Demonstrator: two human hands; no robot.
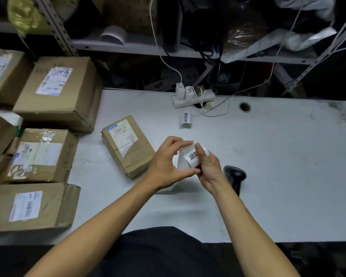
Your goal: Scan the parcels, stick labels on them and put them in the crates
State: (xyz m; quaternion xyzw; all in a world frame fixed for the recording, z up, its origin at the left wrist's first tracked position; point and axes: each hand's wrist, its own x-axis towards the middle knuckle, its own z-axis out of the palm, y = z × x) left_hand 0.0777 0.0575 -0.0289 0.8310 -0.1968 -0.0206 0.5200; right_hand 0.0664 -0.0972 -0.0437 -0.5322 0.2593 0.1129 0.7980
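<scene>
A grey-white tabletop holds a small brown cardboard parcel. Above it, the left hand and right hand pinch a white printed label strip, seemingly peeling one; next comes pressing it onto that nearby parcel.

parcel: matt brown cardboard, glossy tape | table: smooth, scuffed | scanner: black plastic

At the centre of the frame, both hands are holding a white label strip above the table: the left hand is pinching its edge, the right hand is gripping the roll. A parcel is lying just left, a scanner just right.
</scene>
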